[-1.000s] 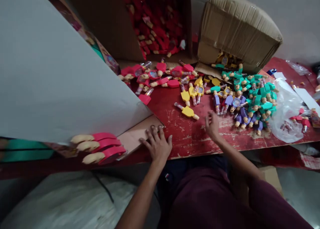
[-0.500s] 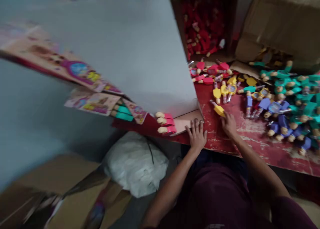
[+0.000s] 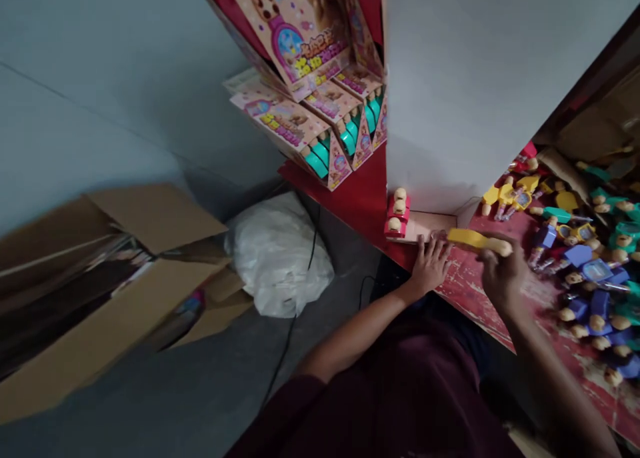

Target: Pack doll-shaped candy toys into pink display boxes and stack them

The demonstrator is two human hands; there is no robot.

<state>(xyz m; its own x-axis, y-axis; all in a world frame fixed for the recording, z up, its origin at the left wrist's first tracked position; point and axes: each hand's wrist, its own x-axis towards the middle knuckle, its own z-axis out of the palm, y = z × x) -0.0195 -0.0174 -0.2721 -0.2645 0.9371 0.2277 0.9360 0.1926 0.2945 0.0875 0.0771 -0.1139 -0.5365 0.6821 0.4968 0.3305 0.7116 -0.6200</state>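
In my right hand (image 3: 504, 281) is a small yellow toy (image 3: 467, 237) with a beige knob-like head, held by its head end. Its clear stem points left over the front of a display box (image 3: 425, 226). My left hand (image 3: 429, 268) lies with fingers spread on the front edge of that box, near the stem's tip. The box has a tall plain white panel (image 3: 450, 98) standing up behind a shallow pink tray part. At the tray's left end sit several red toys (image 3: 397, 213) with beige heads, lined up in a row.
Filled display boxes (image 3: 295, 121) with green toys stand to the left on the red table (image 3: 345, 201). Loose yellow toys (image 3: 520, 191), purple toys (image 3: 595, 271) and green toys are heaped on the right. Below are a white sack (image 3: 280, 255) and an open cardboard carton (image 3: 115, 325).
My right hand has lifted the yellow toy off the table and brought it left to the box. My left hand stays at the box's front edge. The view has swung left.
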